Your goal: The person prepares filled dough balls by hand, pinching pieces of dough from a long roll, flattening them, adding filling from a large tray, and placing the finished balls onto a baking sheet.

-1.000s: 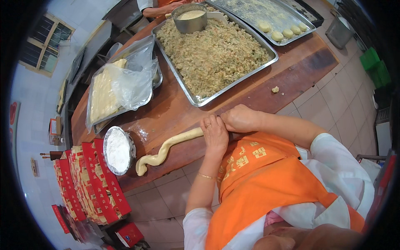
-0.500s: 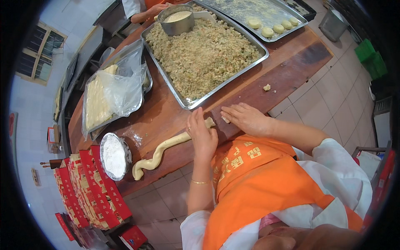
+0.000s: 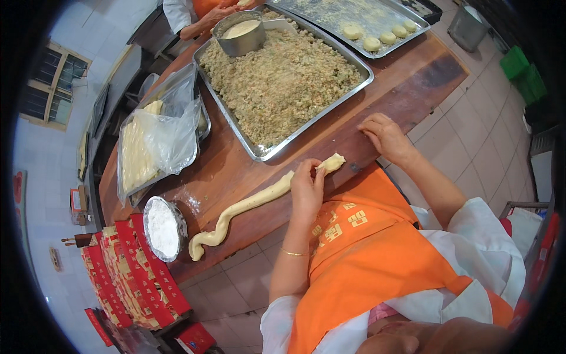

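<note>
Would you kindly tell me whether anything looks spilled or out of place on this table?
Yes, slightly: a patch of white powder lies loose on the wooden table beside the powder-filled bowl, so it looks spilled. Nothing else clearly stands out.

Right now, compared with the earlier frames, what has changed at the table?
The right hand has moved right and forward, away from the left hand, to about where a small crumb lay; that crumb no longer shows. The left hand has shifted right along the dough rope, pinching dough whose end shows further right. The bowl of white powder and tray of crumbly mixture stayed put.
</note>
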Available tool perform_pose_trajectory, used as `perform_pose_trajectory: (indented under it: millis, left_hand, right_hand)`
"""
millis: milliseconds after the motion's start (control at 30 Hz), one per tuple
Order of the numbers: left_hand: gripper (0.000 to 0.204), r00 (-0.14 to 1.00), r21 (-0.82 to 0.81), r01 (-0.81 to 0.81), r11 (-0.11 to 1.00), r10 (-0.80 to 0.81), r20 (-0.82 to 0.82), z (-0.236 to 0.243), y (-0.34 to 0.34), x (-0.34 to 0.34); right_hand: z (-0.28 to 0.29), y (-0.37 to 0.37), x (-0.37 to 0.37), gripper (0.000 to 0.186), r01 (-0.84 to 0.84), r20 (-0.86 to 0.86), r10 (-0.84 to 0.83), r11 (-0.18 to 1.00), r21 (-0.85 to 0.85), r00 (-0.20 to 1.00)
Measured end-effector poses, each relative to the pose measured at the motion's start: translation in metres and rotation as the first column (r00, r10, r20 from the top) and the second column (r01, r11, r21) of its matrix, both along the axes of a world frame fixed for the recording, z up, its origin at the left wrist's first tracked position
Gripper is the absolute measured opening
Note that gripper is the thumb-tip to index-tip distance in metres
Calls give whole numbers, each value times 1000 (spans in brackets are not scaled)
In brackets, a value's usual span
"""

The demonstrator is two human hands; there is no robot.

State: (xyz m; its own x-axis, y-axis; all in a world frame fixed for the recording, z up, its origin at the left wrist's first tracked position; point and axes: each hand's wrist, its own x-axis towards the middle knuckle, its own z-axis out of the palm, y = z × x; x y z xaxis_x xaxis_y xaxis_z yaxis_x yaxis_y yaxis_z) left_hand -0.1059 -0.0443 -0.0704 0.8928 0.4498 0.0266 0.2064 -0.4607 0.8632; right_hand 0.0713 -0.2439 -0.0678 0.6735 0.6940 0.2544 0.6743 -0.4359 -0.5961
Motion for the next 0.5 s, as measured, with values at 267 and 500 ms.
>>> perform_pose_trajectory:
  millis: [267,500]
  left_hand:
    - [22,993,250,115,961,-106,-47,6,16,6]
    - [38,953,279,191,941,-245,177,12,7,71]
  right_hand:
    - [-2,66,-46,17,-475,83,468,857,198,880]
    - [36,53,-25,16,-53,-173,174,838,543,970]
